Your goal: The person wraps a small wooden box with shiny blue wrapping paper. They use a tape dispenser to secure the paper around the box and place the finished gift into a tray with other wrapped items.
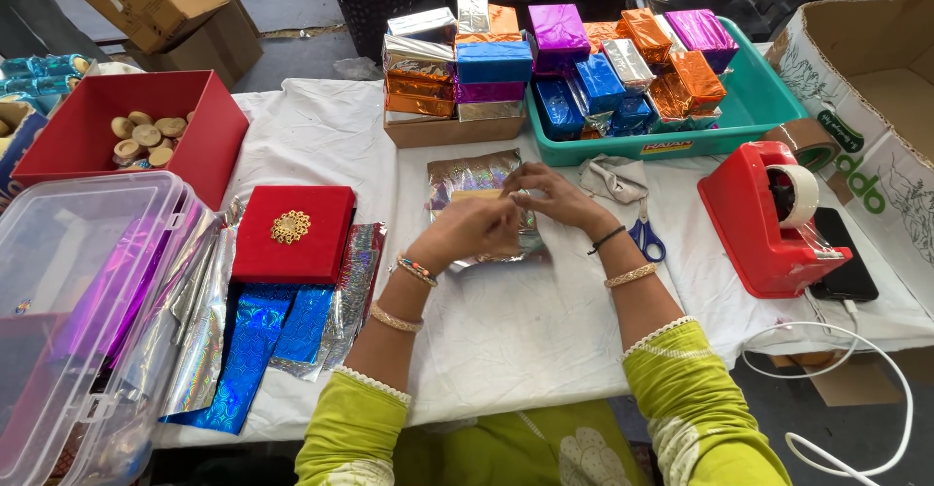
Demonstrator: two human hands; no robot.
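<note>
The bench (545, 330) carries one red tape dispenser (764, 218), one pair of blue-handled scissors (645, 238), one teal tray (749, 107), one red lidded box (292, 233), one clear plastic bin (78, 301) and two hands, left hand (467, 228) and right hand (550, 194).

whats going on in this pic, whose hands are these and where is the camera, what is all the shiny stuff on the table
There is one picture, taken by a camera worn on a person's head, looking down at their own two bare hands. No machine is involved. The left hand and right hand meet over a sheet of silver holographic foil on a table covered with a white cloth, and both pinch at a small item on it that the fingers mostly hide. To the left lie a flat red box with a gold ornament and loose foil sheets. Behind are stacks of foil-wrapped boxes, some in a teal tray. On the right stand a red tape dispenser and blue-handled scissors.
</note>
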